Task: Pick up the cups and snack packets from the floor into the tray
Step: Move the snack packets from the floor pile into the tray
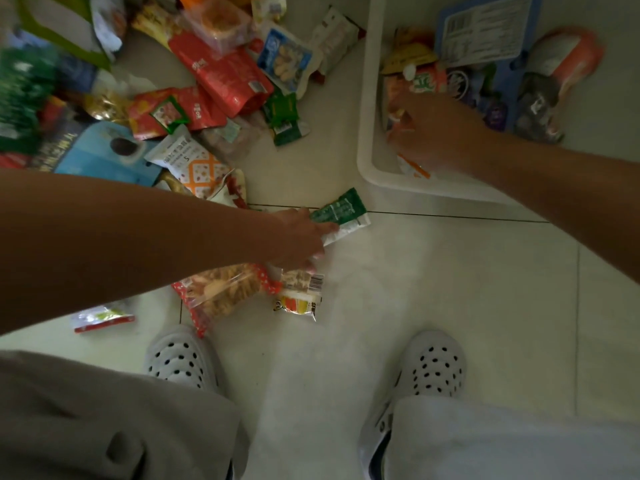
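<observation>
the left hand (298, 237) pinches the green packet (343, 213) and should lift it high over the tray (369, 98) wall, but i cannot tell the right hand (433, 131) grip.

One tray (365, 98), two hands (left hand (298, 239), right hand (436, 129)), two clogs (181, 358), and snack packets (225, 74) too heaped to count

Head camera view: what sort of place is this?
Probably a room in a home: a pale tiled floor, a heap of snack packets strewn across it, a white plastic tray beside them, and the person's white clogs.
</observation>
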